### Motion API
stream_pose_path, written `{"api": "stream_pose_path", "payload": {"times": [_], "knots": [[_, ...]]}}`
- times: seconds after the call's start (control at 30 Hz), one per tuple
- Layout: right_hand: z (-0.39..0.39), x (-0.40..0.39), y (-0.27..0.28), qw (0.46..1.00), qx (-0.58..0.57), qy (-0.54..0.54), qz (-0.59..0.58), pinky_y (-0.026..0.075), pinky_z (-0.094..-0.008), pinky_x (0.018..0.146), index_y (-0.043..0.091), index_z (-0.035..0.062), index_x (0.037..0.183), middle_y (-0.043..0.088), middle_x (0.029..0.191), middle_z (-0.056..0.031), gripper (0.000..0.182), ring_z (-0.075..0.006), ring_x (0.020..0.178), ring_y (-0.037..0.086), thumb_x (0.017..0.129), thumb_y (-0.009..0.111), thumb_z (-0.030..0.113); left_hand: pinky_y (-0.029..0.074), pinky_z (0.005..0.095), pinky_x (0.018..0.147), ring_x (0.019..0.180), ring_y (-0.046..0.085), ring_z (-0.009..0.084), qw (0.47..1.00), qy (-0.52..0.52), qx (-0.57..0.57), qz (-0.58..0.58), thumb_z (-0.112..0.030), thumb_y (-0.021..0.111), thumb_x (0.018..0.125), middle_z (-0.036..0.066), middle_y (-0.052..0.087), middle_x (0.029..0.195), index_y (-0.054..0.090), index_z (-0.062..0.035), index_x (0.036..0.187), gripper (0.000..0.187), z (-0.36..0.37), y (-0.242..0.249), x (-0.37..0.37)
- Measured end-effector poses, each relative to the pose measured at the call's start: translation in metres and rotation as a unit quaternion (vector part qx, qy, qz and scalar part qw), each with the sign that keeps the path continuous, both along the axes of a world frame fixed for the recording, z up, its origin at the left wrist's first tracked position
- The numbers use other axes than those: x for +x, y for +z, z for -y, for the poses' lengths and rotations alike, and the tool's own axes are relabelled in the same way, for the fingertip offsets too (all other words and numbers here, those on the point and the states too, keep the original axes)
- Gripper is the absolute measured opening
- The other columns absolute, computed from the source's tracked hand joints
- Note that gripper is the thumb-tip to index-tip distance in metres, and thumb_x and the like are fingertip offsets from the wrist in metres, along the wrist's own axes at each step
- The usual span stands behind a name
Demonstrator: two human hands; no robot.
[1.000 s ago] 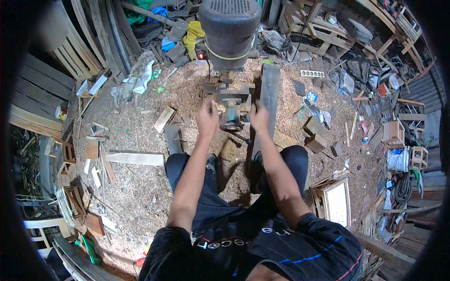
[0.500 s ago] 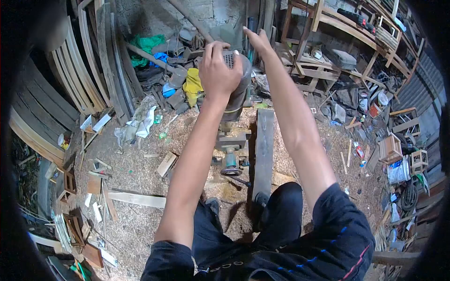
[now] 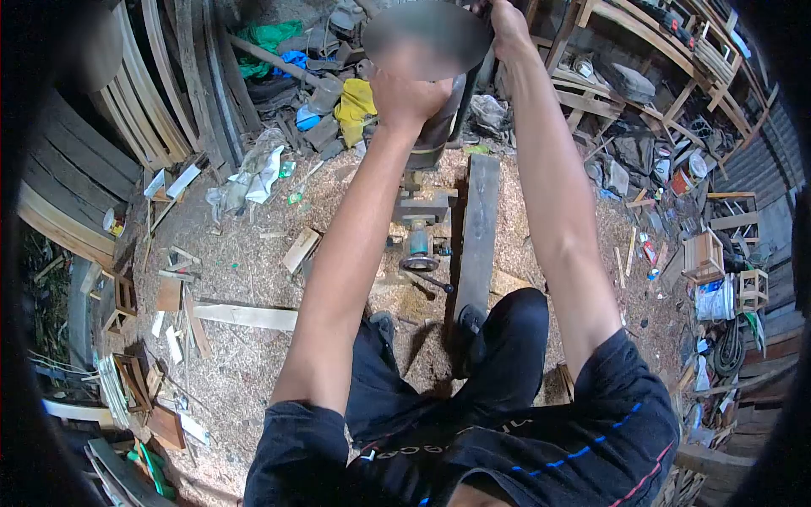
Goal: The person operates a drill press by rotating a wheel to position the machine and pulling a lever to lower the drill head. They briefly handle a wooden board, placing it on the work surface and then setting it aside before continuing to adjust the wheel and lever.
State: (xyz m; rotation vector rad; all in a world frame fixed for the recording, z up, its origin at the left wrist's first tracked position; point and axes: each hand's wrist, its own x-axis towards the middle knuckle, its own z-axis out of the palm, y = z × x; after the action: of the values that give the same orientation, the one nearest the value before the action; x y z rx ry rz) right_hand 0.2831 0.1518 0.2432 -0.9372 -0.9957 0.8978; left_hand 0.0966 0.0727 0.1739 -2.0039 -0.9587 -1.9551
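My left hand point(image 3: 407, 100) is at the upper part of a dark upright machine point(image 3: 431, 139); a blurred oval hides its fingers and the machine's top. My right hand point(image 3: 509, 32) is raised at the top edge of the view, to the right of the machine, beside something dark. Its fingers are mostly cut off, so its grip does not show. Below the machine's body sit a metal vise point(image 3: 421, 209) and a round handwheel point(image 3: 419, 264) with a lever. A long grey plank point(image 3: 478, 228) slopes beside them, its lower end by my shoe point(image 3: 470, 321).
Wood shavings point(image 3: 245, 287) cover the floor, with a loose wood block point(image 3: 301, 251) and a pale board point(image 3: 245, 317) on the left. Long boards point(image 3: 139, 101) lean at the left wall. A yellow cloth point(image 3: 355, 110) lies among clutter behind. Wooden frames point(image 3: 659, 38) are stacked at upper right.
The view has tilted down, so machine and floor sit higher in it. The right hand is now nearer the top edge with its fingers mostly out of sight. The left hand's fingers are now blurred over.
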Motion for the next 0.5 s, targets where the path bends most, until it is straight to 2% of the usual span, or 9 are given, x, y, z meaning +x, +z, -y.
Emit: {"api": "stream_pose_path", "payload": {"times": [0.03,0.07,0.2,0.3,0.5], "knots": [[0.003,0.001,-0.009,0.999,0.021,0.02,-0.027,0.043,-0.031,0.052,0.062,0.0095,0.074,0.059,0.063,-0.0032,0.032,-0.0165,0.054,0.055,0.095,0.051,0.031,0.051,0.0411,0.074,0.084,0.064,0.0339,1.0,0.0,0.009,-0.005,-0.022,0.062,0.08,0.011,0.066,0.087,0.068,-0.0082,0.083,0.016,-0.001,-0.003,0.0],[0.009,-0.004,-0.016,0.999,0.035,-0.014,-0.035,0.042,-0.0315,0.051,0.061,0.0101,0.073,0.055,0.059,-0.0009,0.035,-0.0156,0.051,0.052,0.096,0.051,0.035,0.051,0.0411,0.074,0.084,0.064,0.0338,1.0,0.0,0.021,-0.009,-0.022,0.062,0.08,0.011,0.066,0.087,0.069,-0.0082,0.083,0.016,0.0,-0.003,0.001],[0.034,-0.016,-0.025,0.995,0.042,-0.092,0.008,0.041,-0.0308,0.05,0.061,0.0081,0.078,0.052,0.058,-0.0002,0.039,-0.0131,0.052,0.05,0.098,0.05,0.04,0.051,0.0408,0.075,0.085,0.064,0.0329,0.999,0.017,0.026,-0.009,-0.021,0.062,0.078,0.011,0.066,0.086,0.068,-0.0073,0.082,0.015,0.0,-0.006,0.0],[0.038,-0.022,-0.03,0.992,0.098,-0.08,-0.007,0.039,-0.0301,0.049,0.061,0.0068,0.078,0.051,0.057,-0.0002,0.039,-0.0127,0.05,0.049,0.097,0.05,0.039,0.052,0.0409,0.075,0.081,0.064,0.0313,0.998,0.03,0.061,0.004,-0.02,0.063,0.073,0.009,0.066,0.084,0.067,-0.0071,0.078,0.015,-0.004,-0.01,0.002],[0.061,-0.028,-0.041,0.988,0.127,-0.093,-0.005,0.037,-0.0289,0.048,0.06,0.0062,0.076,0.05,0.059,-0.0003,0.035,-0.0119,0.049,0.047,0.099,0.047,0.029,0.052,0.0412,0.074,0.08,0.064,0.031,0.996,0.038,0.074,-0.014,-0.02,0.062,0.071,0.009,0.066,0.084,0.068,-0.0065,0.077,0.015,-0.01,-0.013,0.002]]}}
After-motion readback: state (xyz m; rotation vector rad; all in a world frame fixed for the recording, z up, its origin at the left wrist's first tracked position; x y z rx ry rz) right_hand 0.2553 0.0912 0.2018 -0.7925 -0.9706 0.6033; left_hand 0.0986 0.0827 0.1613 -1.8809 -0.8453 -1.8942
